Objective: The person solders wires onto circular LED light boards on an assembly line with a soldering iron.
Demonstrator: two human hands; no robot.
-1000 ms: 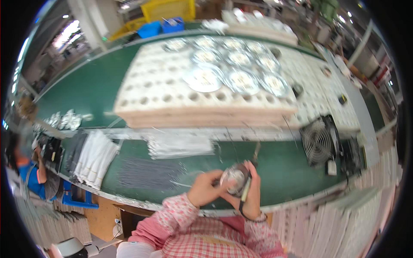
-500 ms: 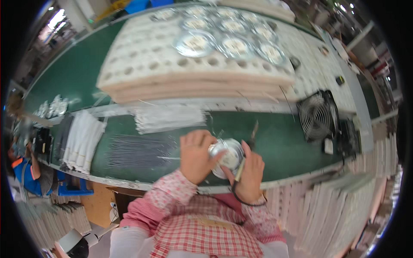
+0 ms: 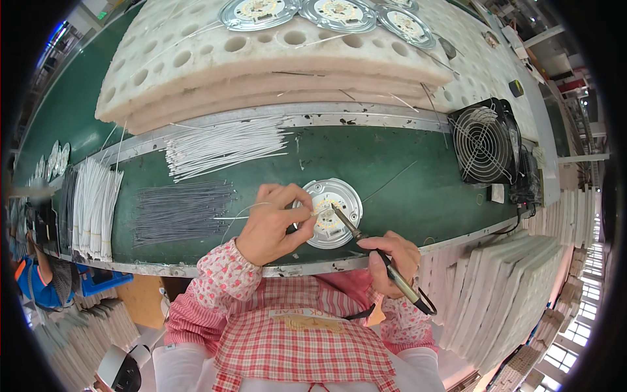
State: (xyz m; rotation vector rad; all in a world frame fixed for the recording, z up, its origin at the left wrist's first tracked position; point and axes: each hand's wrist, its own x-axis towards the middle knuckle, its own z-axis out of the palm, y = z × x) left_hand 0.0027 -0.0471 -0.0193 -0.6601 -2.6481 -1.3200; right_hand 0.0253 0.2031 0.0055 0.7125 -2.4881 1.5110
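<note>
Head view: round silver metal disc [image 3: 328, 213], flat and shiny, with a pale yellow ring of small parts at its middle, lies on the green mat of the table [image 3: 392, 176], near the front edge, just ahead of the person's chest. Left hand [image 3: 273, 222] rests on the disc's left rim, thumb and fingers pinched on a thin white wire [image 3: 245, 210] that curves off to the left; fingertips touch the disc near its centre. Right hand [image 3: 393, 256] is clenched round a soldering iron [image 3: 379, 256], a slim dark rod with a metal tip; the tip points up-left and meets the disc close to the left fingertips. The iron's rear end sticks out lower right past the wrist.

Left of the disc, a flat bundle of thin grey wires [image 3: 179, 212] lies on the mat; above it, a fan of white wires [image 3: 222, 145]. More white wires [image 3: 91, 202] lie in a stack farther left. Behind, thick white foam boards [image 3: 261, 72] with round holes are stacked, soft-looking, edges rough; more silver discs [image 3: 339, 13] sit on top. A black square fan [image 3: 486, 140] with a wire grille stands at the right, upright. The table's front edge is a scuffed metal strip. Sleeves are pink floral; the apron is red check. Stacks of white panels [image 3: 503, 294] stand at the lower right.
</note>
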